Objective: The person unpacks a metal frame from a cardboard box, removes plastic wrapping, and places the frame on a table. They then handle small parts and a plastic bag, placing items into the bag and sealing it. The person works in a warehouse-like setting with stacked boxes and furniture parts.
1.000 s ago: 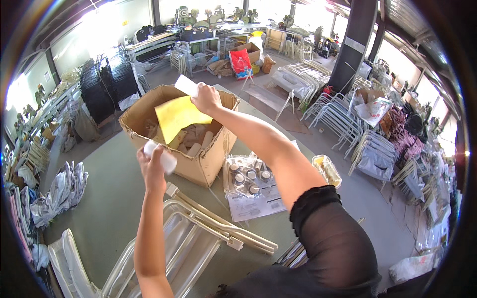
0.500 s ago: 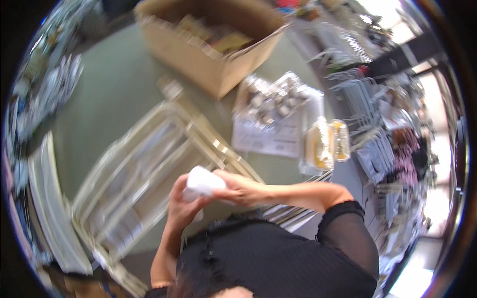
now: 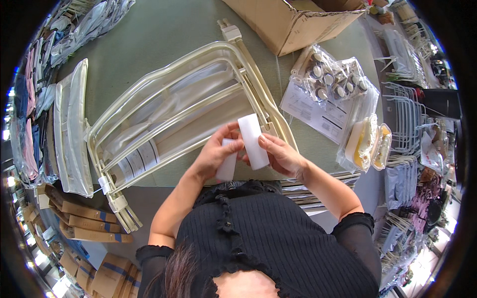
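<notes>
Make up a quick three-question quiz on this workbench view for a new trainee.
1. How many white pieces show in the left hand and right hand together?
2. True or false: the clear bag of round parts lies right of the metal frame.
3. The tabletop is: A red, B greyish green, C bright yellow.

Key: 1. Two. 2. True. 3. B.

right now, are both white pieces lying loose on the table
No, the left hand holds the left white piece and the right hand holds the right white piece.
</notes>
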